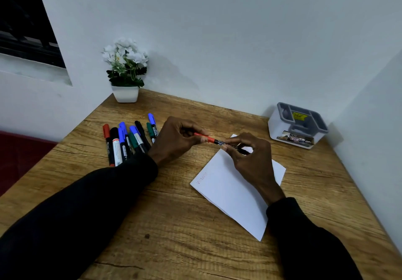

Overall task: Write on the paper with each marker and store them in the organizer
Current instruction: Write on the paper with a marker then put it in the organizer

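Note:
A red marker (214,141) is held level above the desk between both hands. My left hand (176,140) pinches its red cap end. My right hand (250,158) grips the black barrel, above the white paper (230,195). The paper lies angled on the desk and carries a short red word near its left corner. Several markers (128,142) with red, black, blue and green caps lie in a loose row to the left of my left hand. The white and grey organizer (298,125) stands at the back right, its compartments showing no markers.
A white pot of white flowers (125,70) stands in the desk's back left corner. Walls close the desk at the back and right. The wooden desk (174,225) drops off along its left edge beside a dark red surface.

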